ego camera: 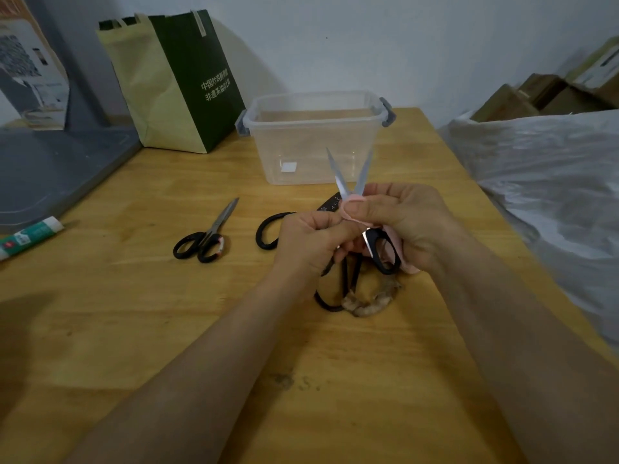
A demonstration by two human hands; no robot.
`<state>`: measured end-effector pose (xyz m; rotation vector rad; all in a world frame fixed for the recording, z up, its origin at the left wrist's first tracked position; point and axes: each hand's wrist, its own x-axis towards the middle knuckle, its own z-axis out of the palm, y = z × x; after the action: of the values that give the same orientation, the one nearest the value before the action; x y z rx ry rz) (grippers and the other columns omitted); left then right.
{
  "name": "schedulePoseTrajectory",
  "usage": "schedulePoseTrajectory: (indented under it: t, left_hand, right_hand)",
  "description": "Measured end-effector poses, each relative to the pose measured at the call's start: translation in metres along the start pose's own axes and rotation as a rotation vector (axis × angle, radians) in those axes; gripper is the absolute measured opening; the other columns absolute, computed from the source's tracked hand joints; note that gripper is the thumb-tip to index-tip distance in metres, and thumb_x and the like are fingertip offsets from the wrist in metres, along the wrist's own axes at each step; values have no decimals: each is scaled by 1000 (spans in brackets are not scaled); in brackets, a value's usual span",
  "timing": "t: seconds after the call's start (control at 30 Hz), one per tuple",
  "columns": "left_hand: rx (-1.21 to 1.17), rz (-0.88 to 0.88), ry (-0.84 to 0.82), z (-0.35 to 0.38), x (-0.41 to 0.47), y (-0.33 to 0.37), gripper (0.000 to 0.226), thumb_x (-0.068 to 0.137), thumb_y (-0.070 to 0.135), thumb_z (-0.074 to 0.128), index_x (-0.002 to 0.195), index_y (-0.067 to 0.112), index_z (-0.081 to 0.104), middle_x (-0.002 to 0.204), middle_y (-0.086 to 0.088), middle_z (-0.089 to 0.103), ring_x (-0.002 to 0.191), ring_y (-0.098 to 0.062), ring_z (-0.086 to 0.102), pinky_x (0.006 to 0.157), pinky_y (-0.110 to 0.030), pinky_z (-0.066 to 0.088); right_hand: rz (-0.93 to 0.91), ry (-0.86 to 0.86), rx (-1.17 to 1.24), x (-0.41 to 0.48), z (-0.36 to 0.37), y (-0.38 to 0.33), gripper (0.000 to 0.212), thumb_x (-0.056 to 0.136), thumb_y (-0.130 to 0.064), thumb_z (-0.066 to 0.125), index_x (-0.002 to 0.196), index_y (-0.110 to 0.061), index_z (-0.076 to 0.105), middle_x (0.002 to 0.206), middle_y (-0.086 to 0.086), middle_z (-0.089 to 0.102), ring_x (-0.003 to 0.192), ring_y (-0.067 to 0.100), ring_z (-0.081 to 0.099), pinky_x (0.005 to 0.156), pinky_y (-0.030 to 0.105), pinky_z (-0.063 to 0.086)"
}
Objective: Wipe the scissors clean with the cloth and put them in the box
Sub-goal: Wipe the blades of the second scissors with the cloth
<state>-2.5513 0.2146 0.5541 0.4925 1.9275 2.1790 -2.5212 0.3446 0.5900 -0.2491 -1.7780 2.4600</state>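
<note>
**A:** Where are the scissors (337, 174) just now?

**B:** Held up off the worktop (167, 313), just short of the box (301, 152). The blades are spread in a V, tips pointing up and away.

**A:** And the hands?

**B:** The left hand (308, 242) is curled round one handle, which is mostly hidden in the fist. The right hand (412, 216) pinches the pink cloth (355, 197) over the blades near the pivot, thumb on top. The other black handle loop hangs by its palm.

**A:** How will they handle?

**B:** They're stiff steel, and I'd judge them light enough for one hand. The cloth is thin and soft, so smooth blades may slip through it, and the edges and points can cut. It's best to hold them by the handles and wipe along the flat from pivot to tip, never across the edge.

**A:** And for the box?

**B:** Close the blades first, carry them by the handles and lay them in flat. The box is clear plastic with an open top. A smaller pair (217, 226) lies on the worktop to the left.
</note>
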Motion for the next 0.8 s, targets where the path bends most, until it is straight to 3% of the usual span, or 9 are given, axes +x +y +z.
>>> schedulePoseTrajectory:
  t: [0.1,0.2,0.27,0.33,0.43,0.6,0.7,0.8]
  left_hand:
    - [-31,-18,9,-1,0,0,25,78,5,74,54,9,68,48,-4,57,38,-8,42,41,-18,36]
    - [4,0,14,2,-2,0,12,79,3,73,69,-4,70,62,-18,62,40,-9,44,42,-18,37]
    - [26,15,14,5,-3,1,11,79,3,73,73,-6,70,61,-17,62,39,-7,44,46,-23,42]
    - [40,22,10,7,-4,2,10,79,4,73,70,-1,70,54,-7,62,38,-7,44,56,-32,45]
    - [40,11,11,8,-3,4,14,78,5,74,66,0,70,53,-8,60,39,-9,43,53,-30,42]
    - [7,-13,5,2,-1,2,34,79,5,72,48,15,66,46,-2,54,39,-12,41,43,-21,37]
    - [19,-6,11,2,-2,2,31,78,6,73,48,15,68,47,-6,57,43,-17,44,49,-27,37]
    - [48,20,19,5,-5,2,15,79,5,73,68,-5,70,62,-26,62,45,-18,49,43,-18,37]
  right_hand:
    - [11,-61,36,-3,-4,0,38,64,5,76,99,8,61,84,21,72,67,30,71,52,38,55]
    - [-34,70,64,-2,0,4,33,68,1,76,97,6,60,76,16,73,61,27,70,46,39,54]
    - [-68,139,81,0,3,6,38,69,-2,77,101,8,60,76,16,73,62,28,70,46,41,53]
    - [-103,176,105,1,5,7,35,71,-3,77,101,7,61,76,16,72,61,28,70,46,41,53]
    - [-131,197,113,3,4,6,28,73,-1,76,97,2,61,75,12,73,62,25,71,46,35,54]
    - [29,75,158,0,-2,0,54,64,6,72,115,-2,54,96,18,69,70,27,72,49,38,56]
    - [22,59,160,-1,-3,2,44,70,8,69,110,-2,55,83,12,73,67,26,72,47,39,55]
    - [-52,145,95,-2,0,5,38,71,5,73,104,-1,57,70,6,72,65,26,69,47,38,56]
